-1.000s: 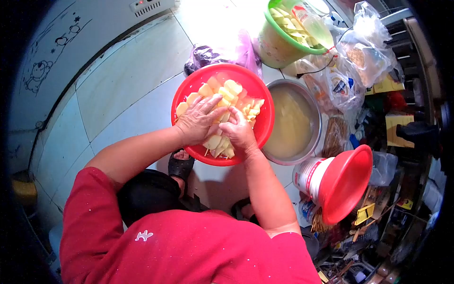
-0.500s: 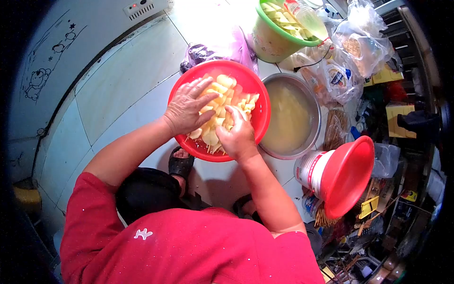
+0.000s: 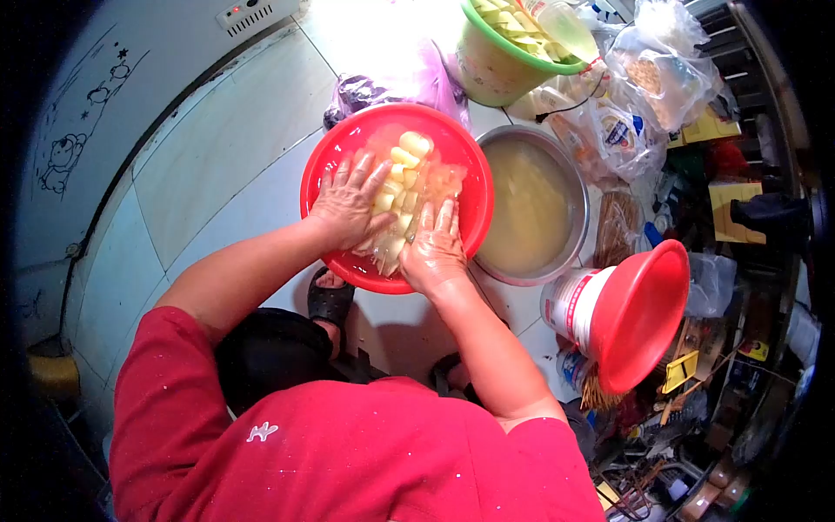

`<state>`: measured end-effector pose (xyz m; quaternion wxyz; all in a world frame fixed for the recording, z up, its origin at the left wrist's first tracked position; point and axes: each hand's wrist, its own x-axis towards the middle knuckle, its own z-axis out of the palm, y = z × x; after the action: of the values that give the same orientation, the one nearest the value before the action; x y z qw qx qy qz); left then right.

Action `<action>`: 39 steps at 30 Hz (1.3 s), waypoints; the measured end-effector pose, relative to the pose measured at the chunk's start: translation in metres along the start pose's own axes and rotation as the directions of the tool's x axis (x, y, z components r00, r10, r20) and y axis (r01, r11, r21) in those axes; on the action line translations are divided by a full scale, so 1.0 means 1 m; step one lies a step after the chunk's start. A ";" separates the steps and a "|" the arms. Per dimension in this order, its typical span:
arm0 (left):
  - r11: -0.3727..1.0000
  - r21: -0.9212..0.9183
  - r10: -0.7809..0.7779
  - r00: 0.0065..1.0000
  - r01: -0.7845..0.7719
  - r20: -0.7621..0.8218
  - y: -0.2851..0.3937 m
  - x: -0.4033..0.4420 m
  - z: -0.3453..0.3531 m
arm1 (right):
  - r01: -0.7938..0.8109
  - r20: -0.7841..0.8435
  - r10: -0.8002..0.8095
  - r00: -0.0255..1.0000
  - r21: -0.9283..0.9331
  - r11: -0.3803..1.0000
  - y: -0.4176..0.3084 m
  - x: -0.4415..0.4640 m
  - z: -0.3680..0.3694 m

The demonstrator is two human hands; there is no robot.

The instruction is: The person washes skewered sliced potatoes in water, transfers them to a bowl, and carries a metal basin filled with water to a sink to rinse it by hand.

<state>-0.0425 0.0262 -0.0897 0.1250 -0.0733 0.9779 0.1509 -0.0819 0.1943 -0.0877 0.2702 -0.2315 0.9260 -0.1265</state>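
A red basin stands on the floor in front of me, holding water and pale yellow slices on thin sticks that look like potato skewers. My left hand lies over the left side of the slices, fingers stretched and spread. Along their right side rests my right hand, also with fingers extended, its palm near the basin's front rim. Both hands appear to touch the slices, and the fingertips are partly in the water. What lies beneath the palms is hidden.
Right of the basin is a metal bowl of cloudy liquid. A green-rimmed bucket of pale green pieces stands behind. A red bowl leans on a white tub. Plastic bags and clutter line the right.
Both hands have flattened and pressed lower, the right opening from a curled grip. The slices have sunk down, with water now showing around them over the basin.
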 end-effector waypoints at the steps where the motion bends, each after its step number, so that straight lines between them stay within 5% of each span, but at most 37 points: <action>1: 1.000 -0.005 -0.012 1.000 0.013 0.025 0.001 0.000 -0.002 | -0.001 0.001 0.001 1.000 0.001 1.000 -0.002 0.002 -0.001; 4: 1.000 0.005 -0.031 0.998 0.031 0.055 0.004 0.000 -0.004 | 0.000 0.000 0.000 1.000 -0.035 0.999 -0.006 0.003 -0.003; 6: 1.000 0.017 -0.025 0.999 0.024 0.045 0.003 0.002 -0.002 | 0.199 -0.028 -0.212 0.977 -0.242 0.950 -0.003 0.005 -0.002; 9: 0.999 0.020 -0.027 1.000 0.027 -0.001 0.003 -0.002 -0.006 | 0.024 0.018 -0.023 1.000 -0.082 0.996 0.000 0.008 0.000; 11: 0.999 0.014 -0.029 0.999 0.029 -0.034 0.006 -0.006 -0.019 | 0.056 -0.025 -0.058 0.998 -0.073 0.996 0.004 -0.005 -0.009; 13: 0.975 0.114 0.211 0.950 -0.189 -0.231 0.010 -0.008 -0.032 | 0.078 -0.063 -0.082 0.995 -0.067 0.995 0.009 -0.018 -0.010; 15: 0.952 0.116 0.304 0.922 -0.284 -0.238 0.012 0.000 -0.029 | 0.330 -0.330 -0.342 0.880 -0.093 0.939 0.017 -0.024 -0.009; 16: 0.938 0.137 0.335 0.935 -0.319 -0.117 0.013 0.004 -0.027 | 0.384 -0.421 -0.390 0.819 -0.103 0.917 0.020 -0.028 -0.012; 17: 0.922 0.156 0.357 0.934 -0.354 0.007 0.014 0.007 -0.025 | 0.372 -0.425 -0.379 0.822 -0.104 0.923 0.026 -0.030 -0.017; 21: 0.926 0.210 0.304 0.950 -0.314 0.076 0.007 0.006 -0.009 | 0.406 -0.705 -0.206 0.679 0.126 0.905 0.061 -0.024 -0.033; 25: 0.927 0.210 0.295 0.950 -0.310 0.101 0.011 0.007 -0.009 | 0.084 -0.602 0.174 0.780 0.377 0.923 0.129 -0.003 -0.013; 26: 0.931 0.198 0.290 0.951 -0.306 0.104 0.010 0.009 -0.007 | 0.008 -0.526 0.291 0.799 0.493 0.870 0.150 0.006 0.004; 29: 0.922 0.224 0.307 0.948 -0.317 0.080 0.009 0.010 -0.003 | -0.137 -0.087 0.612 0.786 0.941 0.310 0.205 0.034 0.048; 30: 0.931 0.192 0.302 0.950 -0.311 0.074 0.009 0.010 -0.003 | -0.137 -0.084 0.616 0.783 0.943 0.303 0.209 0.036 0.050; 32: 0.927 0.174 0.325 0.943 -0.331 0.067 0.010 0.010 -0.009 | -0.216 0.270 0.565 0.780 0.963 -0.162 0.219 0.038 0.056; 39: 0.905 0.006 0.423 0.900 -0.425 -0.105 -0.026 -0.001 -0.044 | -0.110 0.516 0.528 0.674 0.777 -0.619 0.245 0.093 0.097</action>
<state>-0.0461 -0.0121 -0.0563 0.0375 0.1324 0.9742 0.1786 -0.1855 0.3488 -0.2967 0.2308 0.4941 0.4063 -0.7332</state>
